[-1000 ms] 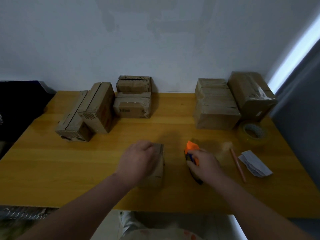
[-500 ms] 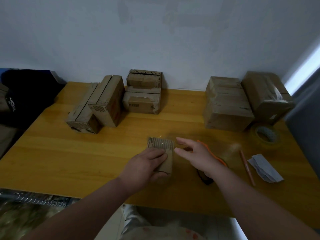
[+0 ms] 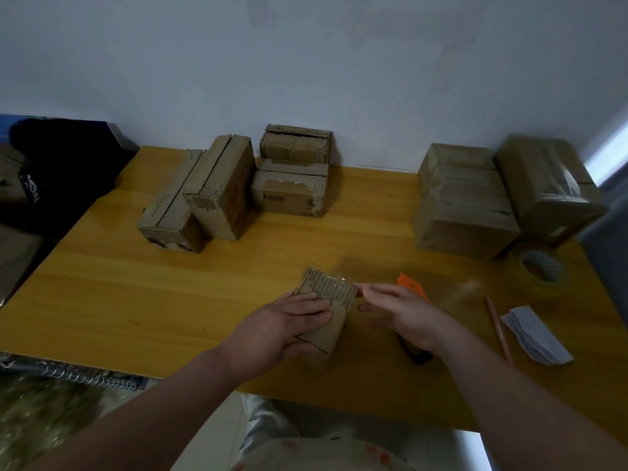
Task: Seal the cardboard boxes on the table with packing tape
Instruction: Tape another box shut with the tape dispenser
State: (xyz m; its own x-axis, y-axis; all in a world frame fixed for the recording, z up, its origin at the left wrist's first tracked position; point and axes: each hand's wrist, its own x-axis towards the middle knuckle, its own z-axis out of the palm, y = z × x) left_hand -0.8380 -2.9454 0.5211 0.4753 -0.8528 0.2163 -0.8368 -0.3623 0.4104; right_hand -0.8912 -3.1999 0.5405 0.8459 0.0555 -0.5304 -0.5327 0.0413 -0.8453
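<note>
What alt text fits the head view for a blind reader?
A person's left hand holds a small brown cardboard box on a yellow wooden table, the open right hand beside its top. More cardboard boxes stand by the wall; a clear tape roll lies right.

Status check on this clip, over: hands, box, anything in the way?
Left hand grips small box, tilted. Right hand open, fingers at its top corner. Orange tool behind right hand, not blocking.
</note>
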